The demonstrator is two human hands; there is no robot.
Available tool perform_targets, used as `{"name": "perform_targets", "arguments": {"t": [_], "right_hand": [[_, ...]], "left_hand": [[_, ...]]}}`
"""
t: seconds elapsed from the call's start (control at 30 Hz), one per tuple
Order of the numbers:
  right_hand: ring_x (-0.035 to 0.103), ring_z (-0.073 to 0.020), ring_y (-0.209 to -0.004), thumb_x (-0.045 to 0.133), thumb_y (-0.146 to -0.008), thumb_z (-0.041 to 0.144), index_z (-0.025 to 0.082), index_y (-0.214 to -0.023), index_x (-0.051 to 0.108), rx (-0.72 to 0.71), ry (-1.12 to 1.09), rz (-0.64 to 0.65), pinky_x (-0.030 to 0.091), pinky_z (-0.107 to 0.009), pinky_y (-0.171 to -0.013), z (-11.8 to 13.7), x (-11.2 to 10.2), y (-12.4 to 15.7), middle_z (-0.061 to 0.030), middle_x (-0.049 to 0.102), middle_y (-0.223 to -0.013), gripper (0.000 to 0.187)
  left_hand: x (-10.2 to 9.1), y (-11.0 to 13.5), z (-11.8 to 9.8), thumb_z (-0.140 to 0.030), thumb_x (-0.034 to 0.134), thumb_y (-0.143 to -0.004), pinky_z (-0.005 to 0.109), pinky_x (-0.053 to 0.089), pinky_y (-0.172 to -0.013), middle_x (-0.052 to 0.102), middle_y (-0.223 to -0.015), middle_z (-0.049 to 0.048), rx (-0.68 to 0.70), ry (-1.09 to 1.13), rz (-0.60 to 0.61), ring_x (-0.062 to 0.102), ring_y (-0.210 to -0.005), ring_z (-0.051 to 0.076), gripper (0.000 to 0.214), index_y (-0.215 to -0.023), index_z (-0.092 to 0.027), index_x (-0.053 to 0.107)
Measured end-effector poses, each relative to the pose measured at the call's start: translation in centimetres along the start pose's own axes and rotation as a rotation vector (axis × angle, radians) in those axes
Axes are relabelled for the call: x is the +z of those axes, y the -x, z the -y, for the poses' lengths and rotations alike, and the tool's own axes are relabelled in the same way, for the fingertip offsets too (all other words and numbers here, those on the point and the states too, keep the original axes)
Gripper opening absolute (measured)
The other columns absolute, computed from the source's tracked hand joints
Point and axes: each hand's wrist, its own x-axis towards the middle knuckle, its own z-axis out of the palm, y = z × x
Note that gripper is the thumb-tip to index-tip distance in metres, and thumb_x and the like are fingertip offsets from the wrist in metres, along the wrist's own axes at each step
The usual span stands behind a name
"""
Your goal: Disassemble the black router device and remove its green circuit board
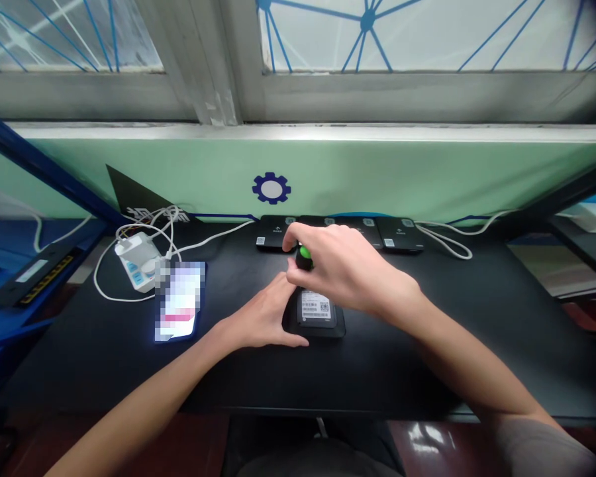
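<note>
The right hand [350, 265] pinches a small black cylinder with a green top [304, 257] between thumb and fingers, just above a black labelled device [314, 328] at its 7 o'clock. The left hand [261, 315], open and gripping nothing, lies against that device's edge at 9 o'clock, a lit phone [179, 301] further out at 9 o'clock

Bare left hand [263, 317], bare right hand [350, 268], bare forearms, grey sleeve [541, 450] on the right upper arm
</note>
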Motion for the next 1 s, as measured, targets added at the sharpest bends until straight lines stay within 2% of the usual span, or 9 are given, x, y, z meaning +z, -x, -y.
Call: {"name": "perform_targets", "arguments": {"t": [0.17,0.37,0.6,0.73,0.77,0.83,0.9,0.97,1.0], "right_hand": [[0.054,-0.0191,-0.071,0.064,-0.100,0.032,0.023,-0.102,0.075,0.004,0.028,0.019,0.034,-0.035,-0.069,0.1,-0.3,0.1,-0.0014,0.076,-0.084,0.014],[0.065,-0.0240,-0.079,0.057,-0.115,0.058,0.022,-0.095,0.080,0.011,0.071,-0.028,0.036,-0.037,-0.071,0.0,0.1,0.0,-0.0060,0.078,-0.089,0.047],[0.065,-0.0218,-0.078,0.064,-0.105,0.033,0.024,-0.099,0.082,-0.003,0.011,0.006,0.036,-0.035,-0.071,0.0,0.0,0.0,-0.0046,0.081,-0.091,0.021],[0.063,-0.0202,-0.076,0.061,-0.105,0.033,0.023,-0.092,0.079,0.005,0.006,-0.028,0.035,-0.035,-0.069,0.1,0.1,0.0,-0.0049,0.080,-0.090,0.024],[0.062,-0.0201,-0.075,0.060,-0.105,0.034,0.023,-0.091,0.079,0.009,0.005,-0.032,0.035,-0.035,-0.069,0.1,0.1,0.0,-0.0049,0.079,-0.089,0.026],[0.062,-0.0205,-0.075,0.058,-0.106,0.034,0.023,-0.090,0.079,0.013,0.002,-0.037,0.035,-0.035,-0.069,0.2,0.2,0.1,-0.0048,0.079,-0.088,0.029],[0.063,-0.0213,-0.075,0.059,-0.105,0.033,0.023,-0.092,0.082,0.016,0.011,-0.043,0.036,-0.035,-0.070,0.2,0.2,0.1,-0.0051,0.080,-0.088,0.028],[0.066,-0.0221,-0.077,0.060,-0.104,0.032,0.023,-0.095,0.083,0.015,0.026,-0.042,0.037,-0.036,-0.071,0.3,0.2,0.0,-0.0060,0.081,-0.089,0.027],[0.067,-0.0226,-0.078,0.060,-0.104,0.033,0.022,-0.095,0.083,0.015,0.030,-0.041,0.038,-0.036,-0.072,0.3,0.2,0.0,-0.0066,0.081,-0.090,0.027]], "left_hand": [[-0.1,-0.1,-0.1,-0.067,0.102,-0.081,0.079,0.044,-0.133,0.038,-0.187,0.0188,0.022,0.008,-0.009,0.037,-0.172,0.055,0.135,-0.186,-0.035,0.024],[-0.3,-0.2,-0.8,-0.065,0.101,-0.084,0.078,0.041,-0.136,0.031,-0.191,0.0189,-0.015,0.000,0.014,0.028,-0.177,0.054,0.133,-0.186,-0.033,0.023],[-0.7,-0.3,-1.3,-0.068,0.098,-0.086,0.079,0.038,-0.138,0.023,-0.193,0.0188,-0.059,0.047,0.022,0.022,-0.178,0.055,0.135,-0.188,-0.035,0.017],[-1.6,0.9,-4.3,-0.072,0.098,-0.084,0.079,0.038,-0.137,0.021,-0.194,0.0172,-0.167,0.055,0.050,0.020,-0.178,0.055,0.139,-0.189,-0.038,0.014],[-1.6,1.5,-5.6,-0.069,0.096,-0.088,0.079,0.037,-0.137,0.024,-0.193,0.0157,-0.215,0.042,0.036,0.022,-0.178,0.054,0.130,-0.188,-0.039,0.019],[-1.2,2.9,-8.6,-0.059,0.087,-0.101,0.078,0.038,-0.137,0.042,-0.184,0.0136,-0.306,0.018,-0.165,0.036,-0.173,0.049,0.090,-0.178,-0.038,0.044],[-0.3,4.0,-11.7,-0.045,0.082,-0.108,0.064,0.053,-0.129,0.068,-0.159,0.0100,-0.307,0.142,-0.373,0.063,-0.151,0.039,0.044,-0.149,-0.035,0.071],[0.7,4.4,-14.7,-0.038,0.076,-0.113,0.044,0.067,-0.101,0.084,-0.117,0.0058,-0.182,0.576,-0.317,0.081,-0.111,0.026,0.014,-0.124,-0.031,0.082],[1.1,4.2,-16.0,-0.044,0.073,-0.115,0.039,0.068,-0.089,0.085,-0.100,0.0056,-0.119,0.835,-0.226,0.083,-0.095,0.024,0.020,-0.124,-0.029,0.082]]}}
